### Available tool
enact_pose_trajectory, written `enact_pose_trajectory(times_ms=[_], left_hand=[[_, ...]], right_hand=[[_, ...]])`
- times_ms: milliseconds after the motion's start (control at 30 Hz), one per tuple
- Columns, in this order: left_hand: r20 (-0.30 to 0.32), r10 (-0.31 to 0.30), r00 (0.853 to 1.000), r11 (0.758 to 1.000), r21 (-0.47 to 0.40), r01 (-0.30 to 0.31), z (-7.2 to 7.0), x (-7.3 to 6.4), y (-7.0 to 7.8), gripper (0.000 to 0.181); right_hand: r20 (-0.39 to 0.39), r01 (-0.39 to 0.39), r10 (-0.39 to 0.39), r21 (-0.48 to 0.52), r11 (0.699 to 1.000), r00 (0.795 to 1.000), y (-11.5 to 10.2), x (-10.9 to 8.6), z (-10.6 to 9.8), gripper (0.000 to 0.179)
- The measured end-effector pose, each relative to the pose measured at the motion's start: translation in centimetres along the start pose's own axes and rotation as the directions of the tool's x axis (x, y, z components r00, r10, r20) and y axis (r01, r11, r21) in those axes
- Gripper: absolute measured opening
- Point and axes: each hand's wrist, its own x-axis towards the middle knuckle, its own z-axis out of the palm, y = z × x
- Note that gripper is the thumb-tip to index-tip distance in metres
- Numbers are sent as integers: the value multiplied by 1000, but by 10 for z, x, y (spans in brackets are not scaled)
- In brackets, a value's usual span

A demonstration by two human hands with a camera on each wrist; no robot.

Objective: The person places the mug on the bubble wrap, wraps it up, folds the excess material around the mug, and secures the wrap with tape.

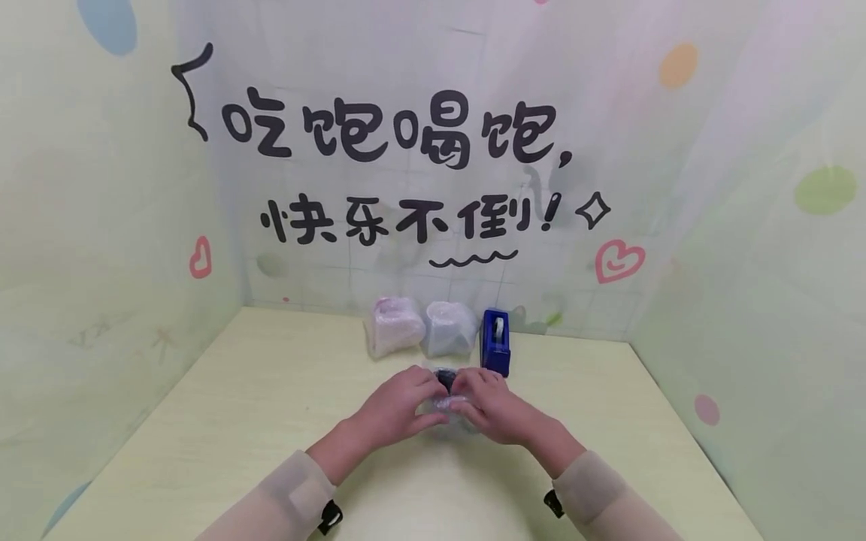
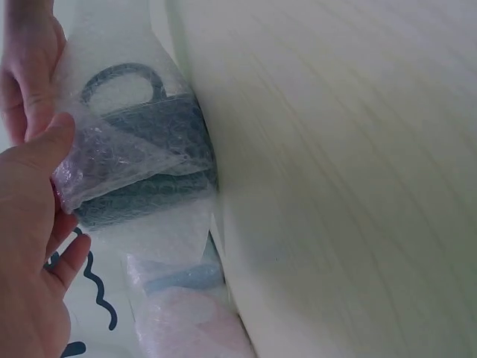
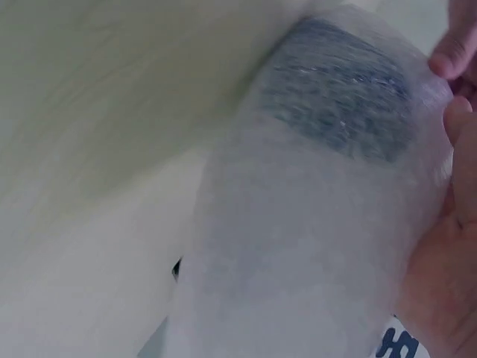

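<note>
A dark mug (image 2: 153, 134) lies inside clear bubble wrap (image 2: 127, 160) on the table, its looped handle showing through the film in the left wrist view. My left hand (image 1: 406, 402) pinches the wrap at one end of the mug, thumb over a folded layer. From the other side, my right hand (image 1: 497, 406) holds the wrap with bent fingers and thumb. The right wrist view shows a long loose stretch of bubble wrap (image 3: 291, 239) trailing from the mug along the right hand.
Behind the hands stand two bundles in bubble wrap, one pinkish (image 1: 395, 328) and one pale blue (image 1: 449, 328). A blue tape dispenser (image 1: 496, 342) with a roll sits to their right. Printed cloth walls (image 1: 406, 285) rise behind the table (image 1: 257, 398) and at both sides.
</note>
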Motion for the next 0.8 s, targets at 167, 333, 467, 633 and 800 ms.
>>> enact_pose_trajectory(times_ms=[167, 333, 467, 633, 800], left_hand=[[85, -10, 996, 1000, 0, 10, -1, 2, 0, 27], [167, -19, 986, 1000, 17, 17, -7, 7, 0, 25], [216, -25, 976, 1000, 16, 22, -11, 9, -7, 22], [263, -90, 961, 996, 0, 93, -16, 9, -16, 24], [286, -134, 949, 989, -25, 147, -18, 11, -22, 27]], right_hand=[[-10, 45, -45, -7, 999, 999, 8, -8, -18, 27], [16, 72, -70, -94, 993, 997, 13, -13, -30, 31], [26, 65, -63, -113, 991, 998, 11, -14, -31, 33], [10, 32, -32, -32, 999, 999, 7, -15, -27, 34], [-41, 68, -67, -1, 998, 997, 7, -16, -18, 26]])
